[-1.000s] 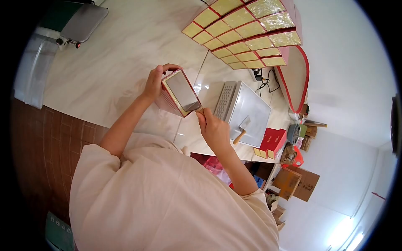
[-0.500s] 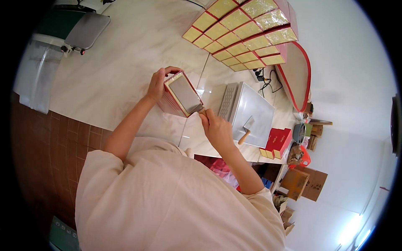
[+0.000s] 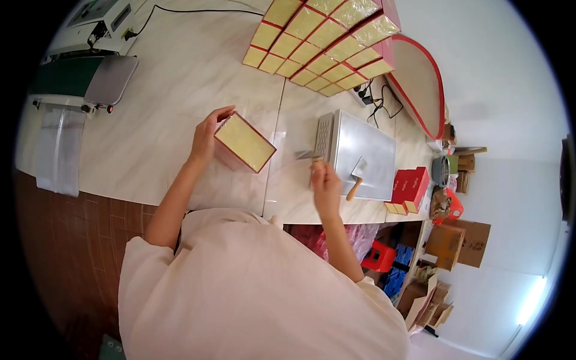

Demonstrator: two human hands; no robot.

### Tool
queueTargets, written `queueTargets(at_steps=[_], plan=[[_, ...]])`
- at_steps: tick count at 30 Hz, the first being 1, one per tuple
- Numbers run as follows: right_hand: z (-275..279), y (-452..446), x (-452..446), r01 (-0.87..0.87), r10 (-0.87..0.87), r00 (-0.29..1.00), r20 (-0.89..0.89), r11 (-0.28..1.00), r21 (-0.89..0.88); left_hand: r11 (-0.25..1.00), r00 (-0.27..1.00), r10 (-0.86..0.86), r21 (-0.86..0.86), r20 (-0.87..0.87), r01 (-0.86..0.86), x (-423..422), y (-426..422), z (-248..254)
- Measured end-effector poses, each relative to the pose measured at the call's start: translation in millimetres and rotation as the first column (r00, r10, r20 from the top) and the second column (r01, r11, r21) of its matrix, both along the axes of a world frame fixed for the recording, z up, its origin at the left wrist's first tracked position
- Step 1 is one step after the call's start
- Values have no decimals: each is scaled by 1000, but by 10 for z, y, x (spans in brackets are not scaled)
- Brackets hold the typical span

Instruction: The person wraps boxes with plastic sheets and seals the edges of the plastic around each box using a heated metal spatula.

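Yellow end seemingly finished, the box (image 3: 246,143) sits at ten o'clock, grasped by a curled left hand (image 3: 206,139), the right hand (image 3: 326,187) closed around a spatula (image 3: 306,155) at one o'clock, any remaining work unclear.

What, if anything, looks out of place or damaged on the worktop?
Nothing looks clearly spilled or damaged. The one slightly odd thing is the black cable, looped loosely beside the metal plate: untidy, perhaps, rather than wrong. The box in the left hand looks intact.
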State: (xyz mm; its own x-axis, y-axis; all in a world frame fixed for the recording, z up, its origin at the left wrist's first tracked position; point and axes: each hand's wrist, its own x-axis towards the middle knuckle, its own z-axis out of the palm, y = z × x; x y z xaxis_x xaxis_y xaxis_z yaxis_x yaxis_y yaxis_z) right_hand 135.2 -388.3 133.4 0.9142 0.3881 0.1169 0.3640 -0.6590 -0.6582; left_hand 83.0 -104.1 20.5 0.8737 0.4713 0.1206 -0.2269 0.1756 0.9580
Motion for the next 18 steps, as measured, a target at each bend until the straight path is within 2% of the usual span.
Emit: queueTargets(at_steps=[1, 3, 5, 6, 7, 8, 9, 10, 12, 13, 15, 16, 18], plan=[[-76, -174, 58, 176, -170, 981, -88, 982, 67, 999, 999, 20, 34, -25, -19, -50, 14, 56], [-279, -510, 325, 354, -321, 906, -277, 932, 80, 999, 999, -38, 9, -31, 38, -121, 37, 197], [-458, -755, 521, 425, -441, 894, -76, 890, -166, 979, 966, -36, 187, -256, 86, -160, 19, 381], [-626, -909, 613, 440, -456, 886, -86, 884, -157, 967, 946, -10, 239, -323, 92, -164, 13, 506], [-833, -1060, 712, 496, -504, 863, 32, 834, -241, 963, 944, -16, 250, -328, 103, -158, 7, 576], [-955, -1152, 773, 551, -532, 833, 151, 772, -317, 934, 930, 9, 335, -368, 123, -158, 1, 631], [-981, -1187, 803, 553, -539, 831, 137, 773, -311, 897, 914, 39, 416, -405, 146, -158, -15, 670], [-1012, -1218, 827, 579, -584, 805, 108, 732, -358, 890, 911, 38, 427, -411, 156, -147, -50, 699], [-1004, -1172, 829, 598, -661, 748, 53, 638, -485, 762, 879, 174, 626, -444, 166, -101, -146, 762], [-1032, -1161, 820, 602, -668, 743, 40, 641, -477, 751, 879, 174, 638, -444, 173, -87, -222, 814], [-1076, -1122, 800, 586, -676, 734, -68, 680, -440, 521, 822, 346, 821, -453, 233, -91, -345, 935], [-1019, -1029, 766, 603, -682, 728, -70, 686, -407, 492, 813, 363, 835, -455, 247, -87, -380, 901], [-919, -840, 555, 596, -466, 803, 372, 624, -505, 514, 790, 357, 811, -499, 280, -71, -432, 953]])
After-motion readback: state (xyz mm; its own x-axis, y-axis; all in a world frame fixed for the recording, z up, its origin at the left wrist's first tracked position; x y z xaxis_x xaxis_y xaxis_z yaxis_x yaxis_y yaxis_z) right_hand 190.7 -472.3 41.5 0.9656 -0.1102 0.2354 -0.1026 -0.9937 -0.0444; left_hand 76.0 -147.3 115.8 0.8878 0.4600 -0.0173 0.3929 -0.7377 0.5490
